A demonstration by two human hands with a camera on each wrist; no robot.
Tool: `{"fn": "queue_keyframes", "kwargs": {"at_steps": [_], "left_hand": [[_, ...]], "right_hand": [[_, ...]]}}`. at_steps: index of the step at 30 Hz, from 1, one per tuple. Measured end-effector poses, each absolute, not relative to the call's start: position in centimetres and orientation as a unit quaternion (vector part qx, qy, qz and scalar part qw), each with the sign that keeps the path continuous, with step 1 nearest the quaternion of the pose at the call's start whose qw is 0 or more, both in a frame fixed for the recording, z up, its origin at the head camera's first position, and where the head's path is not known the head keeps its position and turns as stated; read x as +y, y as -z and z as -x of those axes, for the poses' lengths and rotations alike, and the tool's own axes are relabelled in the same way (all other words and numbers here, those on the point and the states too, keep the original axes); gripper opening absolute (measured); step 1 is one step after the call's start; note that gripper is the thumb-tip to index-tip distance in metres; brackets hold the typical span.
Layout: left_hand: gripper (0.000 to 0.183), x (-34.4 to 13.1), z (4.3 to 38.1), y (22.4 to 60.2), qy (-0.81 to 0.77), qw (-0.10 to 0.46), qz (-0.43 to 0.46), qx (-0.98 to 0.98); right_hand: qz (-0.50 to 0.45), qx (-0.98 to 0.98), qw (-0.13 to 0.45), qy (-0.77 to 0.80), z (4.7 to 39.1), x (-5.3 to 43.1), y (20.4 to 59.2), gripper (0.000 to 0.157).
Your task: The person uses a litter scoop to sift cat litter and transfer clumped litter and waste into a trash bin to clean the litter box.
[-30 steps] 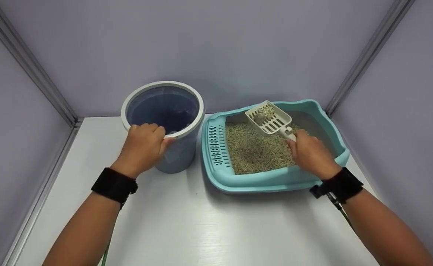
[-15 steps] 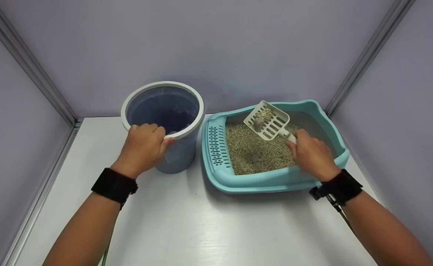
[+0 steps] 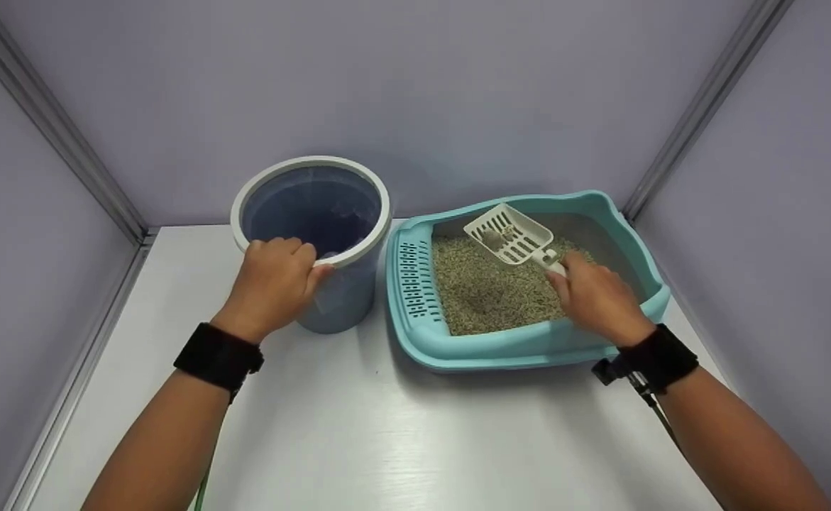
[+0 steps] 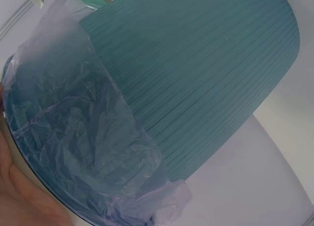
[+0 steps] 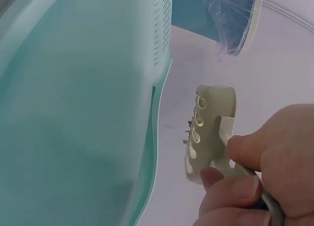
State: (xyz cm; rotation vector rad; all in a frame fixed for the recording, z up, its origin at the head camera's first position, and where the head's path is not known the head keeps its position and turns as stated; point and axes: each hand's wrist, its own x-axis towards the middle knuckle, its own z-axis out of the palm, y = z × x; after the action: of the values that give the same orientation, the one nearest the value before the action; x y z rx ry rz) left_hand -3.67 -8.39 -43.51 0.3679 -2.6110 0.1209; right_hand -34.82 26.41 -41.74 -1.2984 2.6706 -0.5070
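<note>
My left hand (image 3: 273, 287) grips the white rim (image 3: 380, 241) of a blue trash can (image 3: 337, 301), fingers over the edge and thumb outside. In the left wrist view a thin plastic bag (image 4: 88, 123) hangs folded over the can's ribbed outside. My right hand (image 3: 596, 294) holds a cream slotted litter scoop (image 3: 525, 238) by its handle, thumb along it. The scoop is raised above a turquoise litter box (image 3: 486, 351) and carries a greyish clump (image 3: 492, 238) with a few pellets. The right wrist view shows the scoop (image 5: 211, 132) from underneath, with bits poking through its slots.
Brownish pellet litter (image 3: 500, 291) covers the floor of the box, with a darker patch near the middle. A perforated step (image 3: 415, 280) forms the box's left side, next to the can. Both containers stand on a white table (image 3: 401, 440) against grey walls.
The scoop has tilted back and forth and now sits slightly lower and left. Fewer loose pellets lie in it, while the clump stays. The left hand and can have not moved.
</note>
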Motion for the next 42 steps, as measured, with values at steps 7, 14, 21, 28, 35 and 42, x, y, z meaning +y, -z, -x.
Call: {"fn": "queue_keyframes", "kwargs": {"at_steps": [7, 14, 21, 28, 35, 42], "left_hand": [[0.046, -8.36, 3.55, 43.46, -0.039, 0.254, -0.131, -0.957], [0.045, -8.38, 3.58, 43.5, -0.04, 0.255, -0.13, -0.957], [0.045, -8.39, 3.58, 43.51, -0.044, 0.258, -0.129, -0.957], [0.045, -8.35, 3.58, 43.5, -0.045, 0.255, -0.131, -0.957], [0.045, -8.33, 3.55, 43.48, -0.046, 0.253, -0.132, -0.957], [0.045, -8.37, 3.54, 43.45, -0.04, 0.246, -0.136, -0.959]], "right_hand": [[0.433, 0.886, 0.071, 0.147, 34.65, 26.14, 41.82, 0.03], [0.434, 0.887, 0.076, 0.14, 34.34, 26.03, 41.79, 0.033], [0.428, 0.897, 0.051, 0.093, 33.92, 26.21, 41.78, 0.042], [0.426, 0.901, 0.021, 0.084, 33.96, 26.38, 42.0, 0.042], [0.424, 0.897, 0.002, 0.126, 34.17, 26.68, 42.46, 0.035], [0.43, 0.891, -0.005, 0.143, 34.16, 26.62, 42.71, 0.034]]}}
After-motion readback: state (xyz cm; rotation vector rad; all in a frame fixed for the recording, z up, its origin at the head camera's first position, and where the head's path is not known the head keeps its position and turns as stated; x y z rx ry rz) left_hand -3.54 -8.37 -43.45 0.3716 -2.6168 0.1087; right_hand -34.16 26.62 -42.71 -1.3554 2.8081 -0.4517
